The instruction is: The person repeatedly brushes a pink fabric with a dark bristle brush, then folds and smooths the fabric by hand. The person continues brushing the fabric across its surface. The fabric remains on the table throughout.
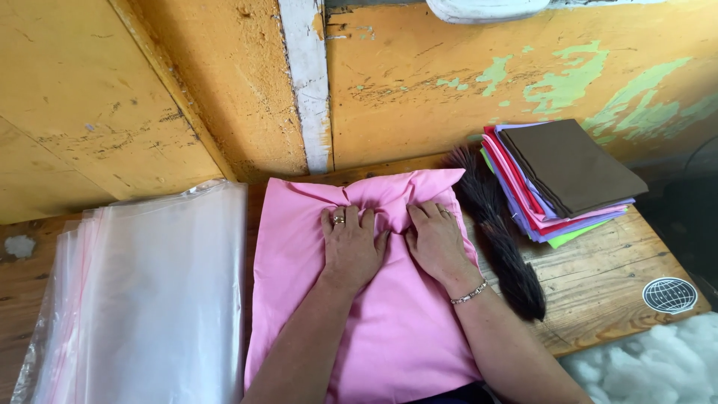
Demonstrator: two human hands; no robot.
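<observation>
A pink cushion cover (299, 254) lies on a wooden table (621, 269), stuffed and puckered near its far end. My left hand (350, 245) lies palm down on the pink fabric with a ring on one finger. Beside it my right hand (436, 239), a bracelet at its wrist, also lies flat on the cloth. Both hands press on the bunched folds near the cover's top edge, fingers spread and pointing away from me.
A stack of clear plastic bags (149, 299) lies at the left. Folded coloured cloths (561, 179), brown on top, are piled at the right, with a dark feather brush (497, 224) next to the cushion. White stuffing (658, 363) shows at the lower right. An orange peeling wall stands behind.
</observation>
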